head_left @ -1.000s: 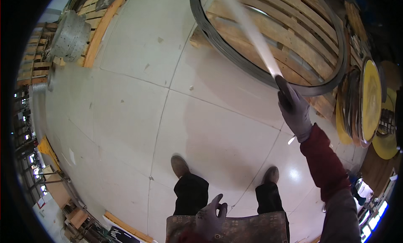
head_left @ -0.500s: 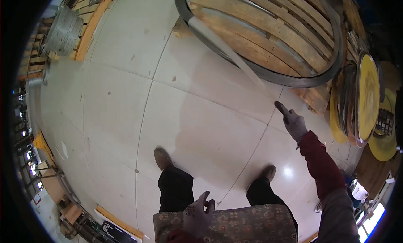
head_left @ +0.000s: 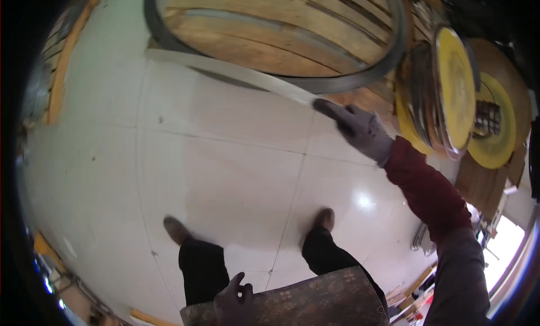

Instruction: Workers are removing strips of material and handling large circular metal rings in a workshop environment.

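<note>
My gloved right hand point(head_left: 363, 132) is closed on the end of a long, flat metal strip point(head_left: 239, 73). From my fingers the strip runs left in a slight arc, along the near side of a large dark coil of banding point(head_left: 365, 80). Slack in the strip holds it apart from the floor and its shadow. My gloved left hand point(head_left: 232, 303) hovers low in front of the patterned apron point(head_left: 320, 300), nothing in it, thumb and forefinger apart.
Under the coil lies a wooden pallet point(head_left: 259, 47). Round yellow discs or reels point(head_left: 455, 90) stand at the right, close beyond my right forearm. Another timber edge point(head_left: 70, 61) is at the far left. Pale tiles point(head_left: 225, 180) cover the floor around my feet.
My view has shifted, so coil, reels and feet appear further left. The strip has swung from a steep slant to a flatter line. My right hand still grips its end.
</note>
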{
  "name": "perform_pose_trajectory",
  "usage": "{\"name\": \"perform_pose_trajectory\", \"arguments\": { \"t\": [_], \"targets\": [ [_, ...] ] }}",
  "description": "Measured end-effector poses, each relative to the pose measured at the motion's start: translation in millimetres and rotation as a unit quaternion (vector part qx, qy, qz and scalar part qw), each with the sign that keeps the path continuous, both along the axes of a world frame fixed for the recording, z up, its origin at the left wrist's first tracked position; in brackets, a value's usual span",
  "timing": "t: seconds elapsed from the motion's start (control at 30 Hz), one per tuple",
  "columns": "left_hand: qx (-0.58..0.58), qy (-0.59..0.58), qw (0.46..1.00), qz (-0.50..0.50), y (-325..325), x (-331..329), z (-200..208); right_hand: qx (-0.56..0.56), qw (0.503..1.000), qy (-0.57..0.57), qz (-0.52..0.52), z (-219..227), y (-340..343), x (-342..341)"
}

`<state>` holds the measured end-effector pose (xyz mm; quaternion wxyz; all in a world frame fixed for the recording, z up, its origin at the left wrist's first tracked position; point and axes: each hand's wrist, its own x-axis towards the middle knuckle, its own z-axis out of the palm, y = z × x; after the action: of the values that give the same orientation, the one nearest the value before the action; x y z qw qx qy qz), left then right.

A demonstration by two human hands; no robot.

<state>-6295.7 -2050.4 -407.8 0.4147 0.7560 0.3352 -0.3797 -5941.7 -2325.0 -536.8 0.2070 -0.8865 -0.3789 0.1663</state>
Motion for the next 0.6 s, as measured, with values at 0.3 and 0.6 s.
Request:
{"name": "perform_pose_trajectory", "arguments": {
  "t": [0.3, 0.6],
  "targets": [
    [-0.055, 0.009, 0.998, -0.021, -8.0, -6.9, -22.9, -0.249, 0.955, 0.144, -0.069, 0.1, -74.5, -25.7],
    [0.060, -0.066, 0.995, -0.038, 69.7, -15.9, 57.9, 0.070, 0.885, 0.295, -0.354, 214.7, 117.0, -147.5]
  ]
}}
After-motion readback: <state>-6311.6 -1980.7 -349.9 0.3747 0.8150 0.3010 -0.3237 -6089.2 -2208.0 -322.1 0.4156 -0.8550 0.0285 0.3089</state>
